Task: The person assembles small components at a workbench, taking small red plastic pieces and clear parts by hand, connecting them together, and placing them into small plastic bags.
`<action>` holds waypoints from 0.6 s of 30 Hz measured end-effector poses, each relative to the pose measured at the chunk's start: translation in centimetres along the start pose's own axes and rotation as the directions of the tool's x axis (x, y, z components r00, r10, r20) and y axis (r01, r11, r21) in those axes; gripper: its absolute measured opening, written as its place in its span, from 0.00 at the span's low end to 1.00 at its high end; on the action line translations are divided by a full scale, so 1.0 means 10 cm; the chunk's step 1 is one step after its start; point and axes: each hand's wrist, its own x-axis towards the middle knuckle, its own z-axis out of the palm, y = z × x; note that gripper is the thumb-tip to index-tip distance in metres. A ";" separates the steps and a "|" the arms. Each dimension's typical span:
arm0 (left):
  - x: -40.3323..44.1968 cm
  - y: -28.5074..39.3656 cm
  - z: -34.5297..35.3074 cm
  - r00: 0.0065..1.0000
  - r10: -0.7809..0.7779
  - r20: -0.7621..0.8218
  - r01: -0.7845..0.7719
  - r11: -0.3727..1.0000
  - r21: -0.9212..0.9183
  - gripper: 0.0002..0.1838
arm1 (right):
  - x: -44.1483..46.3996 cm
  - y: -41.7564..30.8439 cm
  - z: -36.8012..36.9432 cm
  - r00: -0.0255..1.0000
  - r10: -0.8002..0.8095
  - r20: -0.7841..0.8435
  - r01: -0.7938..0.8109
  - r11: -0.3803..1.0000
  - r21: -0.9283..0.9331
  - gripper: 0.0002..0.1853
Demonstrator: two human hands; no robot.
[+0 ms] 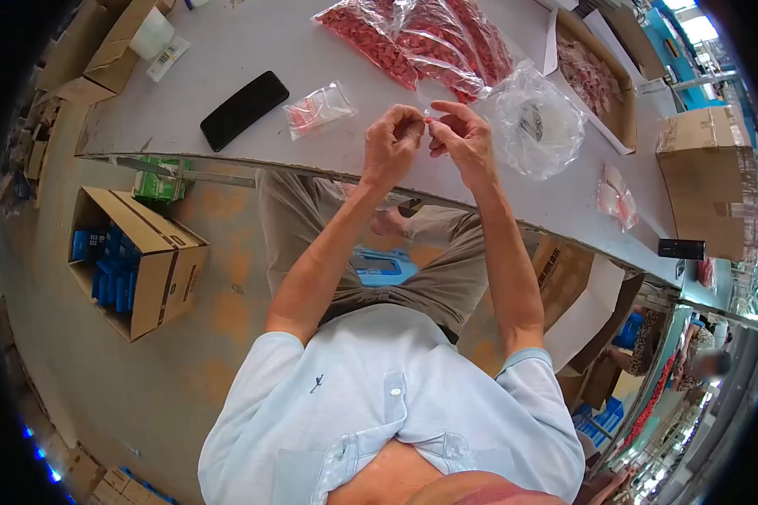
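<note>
My left hand (393,143) and my right hand (465,143) meet over the table's near edge, fingertips pinched together around a tiny red piece (428,120). Behind them lie clear bags of small red pieces (413,42). Just right of my right hand is a crumpled clear plastic bag (535,122). A small packet with red and white contents (318,109) rests left of my left hand, beside a black phone (244,110). The exact shape of the pinched piece is too small to tell.
An open box of red packets (589,71) stands at the right, near a closed carton (706,181) and another small packet (616,198). On the floor at left is a carton with blue boxes (139,261). A person (701,358) is at far right.
</note>
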 end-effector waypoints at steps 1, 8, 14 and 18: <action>0.00 0.01 -0.01 1.000 0.005 0.023 -0.004 0.999 -0.050 0.05 | 0.02 0.02 0.00 0.998 0.035 0.049 -0.036 0.999 0.012 0.17; -0.07 0.07 0.07 0.979 0.193 0.058 -0.200 0.967 0.158 0.03 | 0.00 0.00 -0.07 0.973 -0.228 0.041 0.196 0.717 -0.669 0.09; -0.02 0.09 0.08 0.997 0.000 -0.081 0.002 1.000 0.014 0.04 | 0.29 -0.24 -0.42 0.939 -0.337 0.068 0.269 0.597 -0.756 0.09; -0.02 0.07 0.08 0.998 0.040 -0.047 -0.037 0.998 0.058 0.02 | 0.58 -0.26 -0.47 0.936 -0.317 0.153 0.251 0.297 -0.921 0.10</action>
